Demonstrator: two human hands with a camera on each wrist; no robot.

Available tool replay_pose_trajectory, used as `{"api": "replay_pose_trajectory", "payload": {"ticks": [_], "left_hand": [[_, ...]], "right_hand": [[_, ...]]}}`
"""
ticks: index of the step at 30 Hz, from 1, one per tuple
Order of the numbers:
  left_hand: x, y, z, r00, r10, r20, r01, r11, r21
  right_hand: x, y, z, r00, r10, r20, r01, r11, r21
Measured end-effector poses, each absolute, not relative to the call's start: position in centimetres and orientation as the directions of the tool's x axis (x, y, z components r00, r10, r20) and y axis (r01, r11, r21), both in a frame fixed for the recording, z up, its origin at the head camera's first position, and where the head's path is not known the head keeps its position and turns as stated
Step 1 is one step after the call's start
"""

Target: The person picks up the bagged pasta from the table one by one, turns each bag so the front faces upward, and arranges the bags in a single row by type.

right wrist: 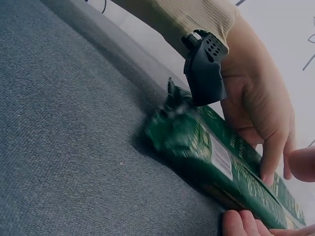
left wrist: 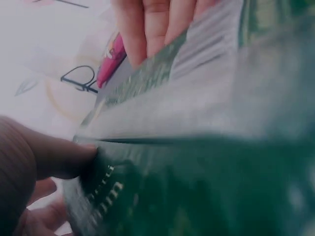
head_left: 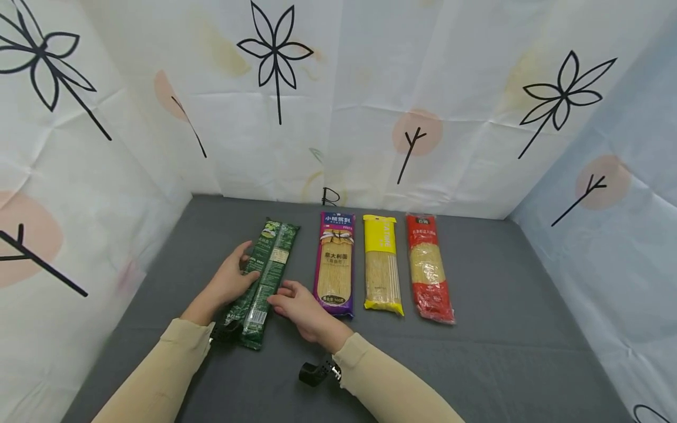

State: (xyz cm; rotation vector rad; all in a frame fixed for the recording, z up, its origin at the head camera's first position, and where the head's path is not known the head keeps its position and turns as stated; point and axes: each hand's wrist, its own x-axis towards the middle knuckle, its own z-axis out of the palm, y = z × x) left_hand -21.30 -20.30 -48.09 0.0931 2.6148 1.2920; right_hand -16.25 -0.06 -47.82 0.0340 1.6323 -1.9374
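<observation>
A long green pasta packet point(head_left: 271, 270) lies slanted on the grey table, its seam and a white barcode label facing up. My left hand point(head_left: 233, 279) grips it from the left, the thumb on top by the seam and the fingers around the far side. My right hand point(head_left: 304, 311) is at the packet's right edge. In the right wrist view, the right fingertips point(right wrist: 241, 223) touch the packet's side while the thumb point(right wrist: 302, 164) stands off it. In the left wrist view the green packet point(left wrist: 197, 182) fills most of the frame.
To the right lie a purple-and-blue spaghetti packet point(head_left: 335, 264), a yellow spaghetti packet point(head_left: 383, 264) and a red spaghetti packet point(head_left: 429, 267), side by side. White patterned cloth point(head_left: 359, 88) walls the grey table point(head_left: 508, 282) at the back and both sides.
</observation>
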Motion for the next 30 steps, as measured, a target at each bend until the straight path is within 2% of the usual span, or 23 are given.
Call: {"api": "replay_pose_trajectory", "payload": {"ticks": [8,17,21,25,30], "left_hand": [[-21.1,-19.7,-47.6,-0.949,0.205,-0.240,-0.063,0.622,0.780],[-20.5,-19.5,-46.8,-0.948,0.231,-0.219,-0.114,0.397,0.911],[-20.4,-19.0,-46.2,-0.962,0.214,-0.172,-0.088,0.352,0.932],[-20.4,-18.7,-46.2,-0.970,0.195,-0.148,-0.074,0.345,0.936],[-20.3,-18.6,-46.7,-0.960,0.236,-0.149,-0.047,0.389,0.920]], "right_hand": [[-16.2,-0.3,-48.0,-0.828,-0.404,-0.389,0.446,-0.053,-0.894],[-15.4,-0.5,-48.2,-0.873,-0.327,-0.361,0.374,0.026,-0.927],[-15.4,-0.5,-48.3,-0.889,-0.331,-0.318,0.347,-0.032,-0.937],[-15.6,-0.4,-48.3,-0.896,-0.334,-0.294,0.335,-0.071,-0.940],[-15.6,-0.4,-48.6,-0.904,-0.309,-0.296,0.334,-0.076,-0.940]]}}
